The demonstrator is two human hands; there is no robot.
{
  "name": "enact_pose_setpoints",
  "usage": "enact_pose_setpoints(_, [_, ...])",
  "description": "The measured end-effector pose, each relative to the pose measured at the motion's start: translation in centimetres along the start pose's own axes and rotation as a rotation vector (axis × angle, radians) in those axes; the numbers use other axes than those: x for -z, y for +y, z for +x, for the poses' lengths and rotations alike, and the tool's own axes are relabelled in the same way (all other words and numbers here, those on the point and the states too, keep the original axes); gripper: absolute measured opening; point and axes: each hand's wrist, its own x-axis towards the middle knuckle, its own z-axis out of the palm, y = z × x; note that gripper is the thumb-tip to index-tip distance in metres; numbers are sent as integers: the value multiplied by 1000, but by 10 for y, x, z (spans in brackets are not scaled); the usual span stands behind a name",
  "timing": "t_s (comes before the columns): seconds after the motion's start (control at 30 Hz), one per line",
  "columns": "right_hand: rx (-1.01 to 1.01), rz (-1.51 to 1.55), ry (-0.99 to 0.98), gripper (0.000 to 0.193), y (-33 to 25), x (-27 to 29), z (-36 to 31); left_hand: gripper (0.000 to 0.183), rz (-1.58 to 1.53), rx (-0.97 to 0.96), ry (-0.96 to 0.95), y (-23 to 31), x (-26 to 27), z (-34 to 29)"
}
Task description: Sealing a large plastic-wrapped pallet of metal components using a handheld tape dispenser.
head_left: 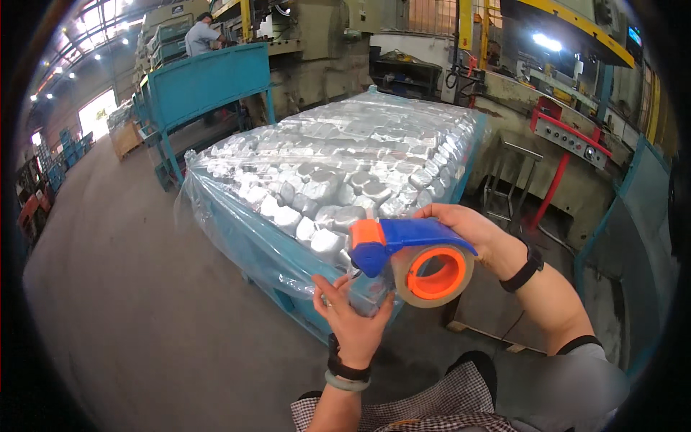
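My right hand point(468, 230) is closed round a blue and orange tape dispenser point(425, 234). A roll of tape point(404, 288) on an orange hub is mounted in it. The dispenser's orange front end is just above a corner of a large teal bin. At that corner, my left hand point(353, 327) has its thumb and fingers around clear plastic film point(367, 294), right below the dispenser. Clear film point(237, 216) covers the bin's top and drapes over its sides. Under it lie many silvery metal parts point(324, 187). The dispenser hides part of the corner.
A red control panel point(572, 137) on a stand and a metal stool point(509, 176) are at the right. A teal metal panel point(612, 266) rises by my right arm. At the far left, a person point(201, 36) works behind a teal barrier point(209, 79).
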Motion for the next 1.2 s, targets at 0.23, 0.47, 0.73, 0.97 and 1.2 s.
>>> enact_pose_setpoints(0.23, [-20, -239, 33, 28, -17, -12, 8, 115, -67, -51, 46, -8, -4, -2])
enact_pose_setpoints(0.47, [-8, -324, 1, 31, -29, -23, 12, 97, -25, 15, 8, -7, -4, -5])
enact_pose_setpoints(0.73, [-59, -486, -33, 35, -42, -33, 12, 58, -41, 25, 76, -5, -11, -5])
enact_pose_setpoints(0.97, [-121, -485, -102, 40, -51, -12, 37, 62, 11, 39, 46, -6, -9, -4])
enact_pose_setpoints(1.2, [-86, -469, -85, 30, -66, 58, 38, 68, 56, 14, -7, -3, -4, -5])
